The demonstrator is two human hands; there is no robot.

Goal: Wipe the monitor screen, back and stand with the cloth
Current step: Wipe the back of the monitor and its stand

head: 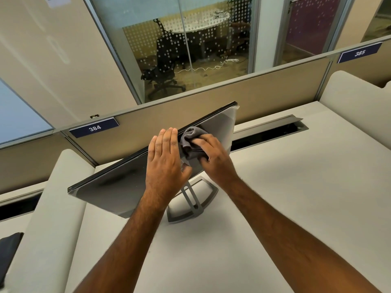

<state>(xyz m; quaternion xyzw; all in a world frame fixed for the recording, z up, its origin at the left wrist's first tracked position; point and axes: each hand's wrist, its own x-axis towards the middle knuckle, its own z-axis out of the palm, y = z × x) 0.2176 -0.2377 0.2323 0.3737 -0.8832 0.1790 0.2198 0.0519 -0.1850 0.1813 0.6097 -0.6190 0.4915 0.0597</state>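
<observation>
Right hand [213,154] grips the grey cloth [191,142] against the monitor [118,187] back near the desk [275,187] middle, left hand [166,159] lying flat steadying it; stand [191,203] seemingly still unwiped.

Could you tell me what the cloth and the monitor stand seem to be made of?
The cloth looks like grey microfibre: soft, matte, bunched in folds. The monitor stand seems to be silver-grey metal or painted plastic, with a smooth, satin sheen; which one is unclear.
</observation>
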